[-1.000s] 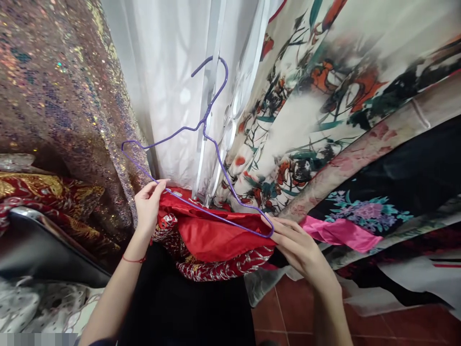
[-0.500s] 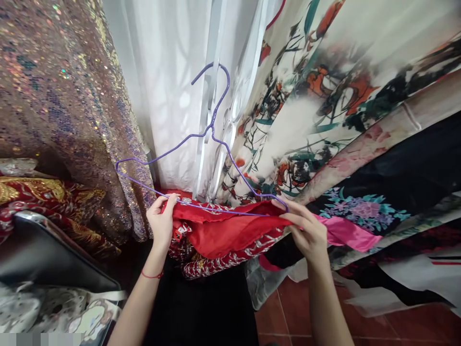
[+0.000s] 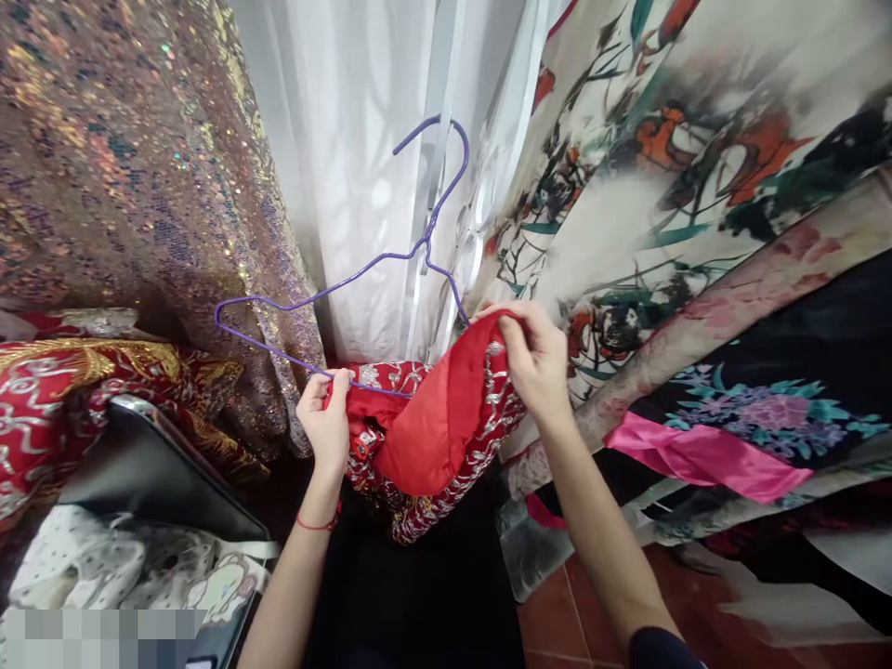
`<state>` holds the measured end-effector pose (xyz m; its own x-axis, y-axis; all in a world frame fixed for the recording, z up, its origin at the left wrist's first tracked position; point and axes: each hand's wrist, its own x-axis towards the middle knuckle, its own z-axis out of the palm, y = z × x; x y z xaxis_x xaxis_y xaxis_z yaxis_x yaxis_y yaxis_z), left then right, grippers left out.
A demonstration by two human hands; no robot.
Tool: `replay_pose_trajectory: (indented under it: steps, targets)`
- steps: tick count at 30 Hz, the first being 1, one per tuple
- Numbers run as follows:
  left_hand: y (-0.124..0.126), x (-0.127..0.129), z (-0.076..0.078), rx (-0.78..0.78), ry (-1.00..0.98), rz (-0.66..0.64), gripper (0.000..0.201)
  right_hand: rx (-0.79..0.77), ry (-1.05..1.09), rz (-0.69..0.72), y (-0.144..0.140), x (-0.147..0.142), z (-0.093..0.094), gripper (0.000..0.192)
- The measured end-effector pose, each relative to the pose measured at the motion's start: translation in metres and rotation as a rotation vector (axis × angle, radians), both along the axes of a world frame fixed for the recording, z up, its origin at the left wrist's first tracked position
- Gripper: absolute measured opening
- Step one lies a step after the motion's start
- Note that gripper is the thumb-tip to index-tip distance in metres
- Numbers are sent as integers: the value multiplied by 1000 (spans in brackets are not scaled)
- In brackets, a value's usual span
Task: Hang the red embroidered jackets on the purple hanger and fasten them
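A purple wire hanger (image 3: 334,284) stands hook-up in front of white cloth. My left hand (image 3: 326,418) is closed in a pinch on the hanger's bottom bar together with the edge of a red garment (image 3: 432,427). The garment has a plain red lining and silver-embroidered outer cloth. My right hand (image 3: 535,358) pinches the garment's edge and holds it up over the hanger's right arm. That end of the hanger is hidden behind the red cloth. The rest of the garment bunches over my lap.
A sequined gown (image 3: 160,186) hangs at left, above red and gold embroidered clothing (image 3: 42,400) and a black chair back (image 3: 160,474). Floral-print cloth (image 3: 627,186) hangs at right, near a pink ribbon (image 3: 711,455). Red floor tiles (image 3: 557,604) show below.
My right hand has moved left and up, folding the garment's edge over the hanger's right end, which is now covered. The left hand keeps its pinch. The view has shifted slightly.
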<state>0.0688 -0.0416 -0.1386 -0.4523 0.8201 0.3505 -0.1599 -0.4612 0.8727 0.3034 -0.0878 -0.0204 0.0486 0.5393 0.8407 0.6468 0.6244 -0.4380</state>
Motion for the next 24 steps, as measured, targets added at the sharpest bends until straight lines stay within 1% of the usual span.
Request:
replay_pose_trajectory:
  steps: [2,5,8,10,11,13,14,16,17,18,19,21,23,24]
  targets:
    - [1,-2,1,-2,-24,-14,24,-66,-40,-30,5,-14,-3,19]
    - [4,-7,7,-29,15,-65,27,-137,-42,-79,9,-22,-9,17]
    - [12,-12,12,-35,139,-84,27,-188,-42,-135,12,-22,-13,20]
    - [21,-18,10,-33,243,-80,27,-245,-120,-141,17,-21,-16,24]
    - [25,-22,5,-48,282,-92,28,-276,-168,-144,20,-21,-18,26]
    - [31,-33,-9,-131,310,-186,34,-324,-243,-183,26,-21,-22,31]
    - [33,-41,-19,-197,309,-256,41,-340,-267,-220,28,-22,-24,33]
    - [32,-58,-41,-343,305,-410,64,-369,-312,-307,32,-25,-27,38]
    - [30,-66,-52,-416,298,-470,71,-382,-334,-343,32,-26,-27,39]
    - [28,-75,-62,-488,269,-526,70,-393,-355,-369,32,-28,-28,40]
    - [25,-82,-71,-551,233,-568,64,-402,-371,-386,32,-29,-27,40]
    - [20,-93,-84,-641,142,-612,49,-416,-394,-407,30,-31,-26,41]
    - [19,-99,-87,-669,66,-597,40,-423,-412,-414,27,-32,-24,41]
    - [22,-100,-85,-662,33,-575,36,-426,-423,-420,25,-32,-23,40]
